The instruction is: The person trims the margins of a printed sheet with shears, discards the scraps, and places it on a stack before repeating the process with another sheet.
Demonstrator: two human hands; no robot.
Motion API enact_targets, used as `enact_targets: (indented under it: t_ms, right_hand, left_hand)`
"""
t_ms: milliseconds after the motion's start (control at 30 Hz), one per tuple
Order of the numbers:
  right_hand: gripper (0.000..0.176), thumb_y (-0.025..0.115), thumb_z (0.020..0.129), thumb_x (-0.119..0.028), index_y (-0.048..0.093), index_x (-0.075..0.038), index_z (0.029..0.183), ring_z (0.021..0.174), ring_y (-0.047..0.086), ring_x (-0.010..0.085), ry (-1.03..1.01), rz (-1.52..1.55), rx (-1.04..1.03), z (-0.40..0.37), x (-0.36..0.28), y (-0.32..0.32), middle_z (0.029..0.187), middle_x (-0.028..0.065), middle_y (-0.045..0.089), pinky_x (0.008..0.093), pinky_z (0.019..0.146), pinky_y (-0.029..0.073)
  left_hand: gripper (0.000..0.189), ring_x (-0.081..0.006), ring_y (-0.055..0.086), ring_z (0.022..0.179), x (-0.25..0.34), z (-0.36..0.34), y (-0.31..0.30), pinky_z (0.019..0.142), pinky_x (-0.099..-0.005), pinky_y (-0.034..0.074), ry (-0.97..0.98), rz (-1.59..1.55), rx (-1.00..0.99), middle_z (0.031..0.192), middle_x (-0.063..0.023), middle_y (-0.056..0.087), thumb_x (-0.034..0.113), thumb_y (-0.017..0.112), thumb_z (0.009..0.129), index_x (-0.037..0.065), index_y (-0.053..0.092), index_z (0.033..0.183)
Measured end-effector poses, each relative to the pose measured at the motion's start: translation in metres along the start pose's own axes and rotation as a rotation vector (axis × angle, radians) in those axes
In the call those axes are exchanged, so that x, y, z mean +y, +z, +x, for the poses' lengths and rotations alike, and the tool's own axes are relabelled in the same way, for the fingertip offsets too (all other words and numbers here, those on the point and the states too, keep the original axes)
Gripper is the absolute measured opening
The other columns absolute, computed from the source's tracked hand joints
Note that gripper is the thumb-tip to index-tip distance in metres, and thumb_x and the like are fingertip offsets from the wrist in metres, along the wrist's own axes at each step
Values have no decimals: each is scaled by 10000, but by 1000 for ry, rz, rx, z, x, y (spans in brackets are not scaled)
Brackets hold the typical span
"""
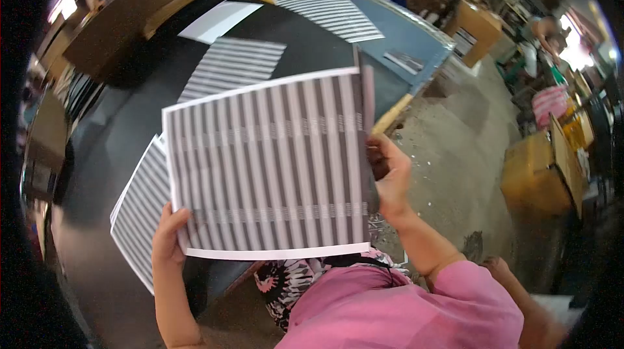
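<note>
A striped sheet (270, 167) is held up in the middle of the frame, clear of the black table (97, 154) and facing the camera. The left hand (168, 238) pinches its lower left corner, thumb on the front and fingers hidden behind. The right hand (390, 176) is closed on the right edge, fingers curled round it. The work looks to be at the point of lifting and looking over one sheet. Handling it further calls for both grips to stay even, since the paper is thin and bends easily. A second striped sheet (133, 215) lies under it at lower left, and two more (234, 66) (331, 14) lie towards the top
</note>
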State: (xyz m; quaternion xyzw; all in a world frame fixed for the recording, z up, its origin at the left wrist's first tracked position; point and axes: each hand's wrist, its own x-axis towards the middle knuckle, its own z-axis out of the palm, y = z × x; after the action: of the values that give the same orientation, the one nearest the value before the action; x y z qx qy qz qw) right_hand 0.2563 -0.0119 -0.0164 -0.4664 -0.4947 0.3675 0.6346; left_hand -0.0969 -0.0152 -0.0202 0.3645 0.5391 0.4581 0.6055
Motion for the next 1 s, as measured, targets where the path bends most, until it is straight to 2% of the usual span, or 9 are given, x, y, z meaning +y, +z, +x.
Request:
enact_targets:
  t_ms: [67,300,367,467,600,767,900,933,1000]
  right_hand:
    - [415,740,629,-74,545,11,986,747,504,69,-85,-19,6,9,-7,5,819,4,573,192,678,399]
    - [405,663,625,20,540,20,1010,763,585,101,-313,-11,-76,17,-40,41,833,90,619,234,684,460]
    - [411,690,633,-8,541,12,1016,687,571,93,-295,24,-65,21,-43,47,776,68,613,229,644,456]
    - [414,714,638,-37,543,1,1013,640,538,75,-399,66,-40,30,-48,56,762,60,603,225,604,442]
    - [406,724,650,-65,543,-4,1008,660,535,85,-197,79,-69,32,-66,67,817,77,601,229,590,434]
    - [450,739,673,-52,511,31,1051,649,509,30,-463,125,-126,28,-58,80,781,16,562,175,539,404]
    - [449,745,664,-50,521,27,1045,675,529,41,-592,68,-104,22,-55,78,798,18,558,175,535,417]
    - [336,719,690,-170,574,-46,967,657,641,210,-526,74,-47,19,-55,77,790,99,615,278,573,494]
    - [337,726,686,-185,577,-51,956,633,639,198,-476,8,-60,13,-66,61,769,88,618,276,563,493]
  left_hand:
    - [475,-228,598,916,-5,1,-11,821,-393,492,-46,-423,9,1057,-135,593,239,674,725,-3,514,1100]
    - [427,-237,611,912,14,-7,28,738,-369,545,74,-665,151,1051,-133,601,317,579,816,35,523,1132]
    - [569,-289,485,1102,-17,18,-34,909,-430,459,145,-824,-387,1250,-175,420,306,553,837,42,325,1288]
    - [610,-311,441,1153,0,9,-5,945,-474,421,142,-1036,-376,1285,-197,381,282,562,843,2,268,1299]
    - [710,-351,473,1123,11,-4,41,934,-460,426,111,-1052,-228,1265,-279,392,396,535,840,-89,255,1276]
    - [700,-306,541,1048,-7,-22,75,891,-375,483,-6,-1004,-490,1174,-243,498,437,500,853,-90,294,1265]
    - [573,-217,585,971,-2,-44,102,857,-348,493,-18,-774,-332,1071,-142,579,441,519,842,12,437,1213]
    - [495,-202,562,1016,0,-42,99,844,-363,499,-62,-739,-351,1106,-111,567,362,527,848,46,444,1219]
    - [405,-184,565,1012,8,-38,95,812,-370,511,-107,-589,-273,1079,-89,582,295,517,863,53,474,1184]
